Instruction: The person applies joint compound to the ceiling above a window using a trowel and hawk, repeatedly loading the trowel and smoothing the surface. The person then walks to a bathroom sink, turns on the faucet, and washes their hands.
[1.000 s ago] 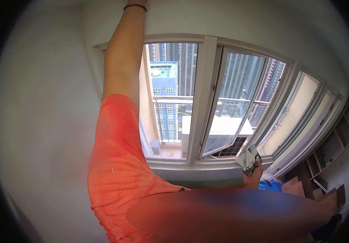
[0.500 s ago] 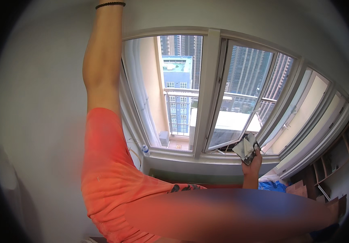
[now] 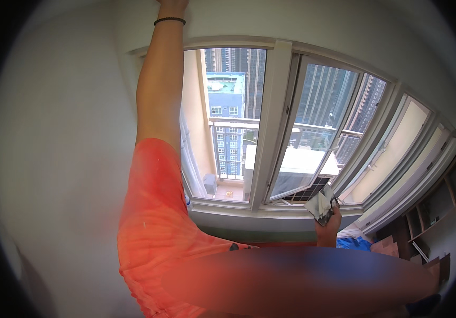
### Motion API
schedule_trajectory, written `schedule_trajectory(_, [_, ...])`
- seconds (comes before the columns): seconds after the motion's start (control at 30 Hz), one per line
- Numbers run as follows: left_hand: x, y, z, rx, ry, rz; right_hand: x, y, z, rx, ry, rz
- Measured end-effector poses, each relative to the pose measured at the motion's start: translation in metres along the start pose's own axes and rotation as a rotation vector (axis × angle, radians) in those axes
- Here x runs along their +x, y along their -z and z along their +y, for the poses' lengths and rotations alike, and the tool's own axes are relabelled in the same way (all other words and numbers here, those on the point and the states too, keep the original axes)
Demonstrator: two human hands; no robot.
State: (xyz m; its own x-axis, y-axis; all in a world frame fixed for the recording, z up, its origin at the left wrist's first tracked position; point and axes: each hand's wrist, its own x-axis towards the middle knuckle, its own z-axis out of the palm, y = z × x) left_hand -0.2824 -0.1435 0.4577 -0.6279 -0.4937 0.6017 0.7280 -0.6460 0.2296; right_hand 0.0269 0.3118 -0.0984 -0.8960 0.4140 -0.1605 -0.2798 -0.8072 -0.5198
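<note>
Head view: holds the left hand [image 3: 174,4] raised toward the upper wall [image 3: 228,21], too cropped to judge its grip, seemingly mid-work overhead, and clamps a pale-smeared flat plate [image 3: 320,206] in the right hand [image 3: 328,226] before the window [image 3: 278,127], likely needing it steady for the next move.

Board [image 3: 318,207] in right hand [image 3: 333,218], before window [image 3: 279,127]; railing [image 3: 233,123] behind
</note>
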Motion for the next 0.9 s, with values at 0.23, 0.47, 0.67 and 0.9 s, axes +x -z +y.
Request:
schedule_trajectory(0.23, [0.032, -0.016, -0.021, -0.024, 0.020, 0.029, -0.010, -0.005, 0.005, -0.007, 0.038, 0.089])
schedule_trajectory(0.47, [0.017, -0.021, -0.011, -0.045, 0.035, -0.089, -0.004, 0.010, 0.007, 0.005, 0.055, 0.051])
schedule_trajectory(0.67, [0.036, -0.013, 0.046, 1.017, -0.379, -0.217, 0.000, 0.001, 0.007, 0.023, -0.043, -0.077])
schedule_trajectory(0.9, [-0.048, -0.047, 0.136, 0.365, -0.394, -0.110, 0.018, -0.002, -0.004, -0.003, -0.151, -0.188])
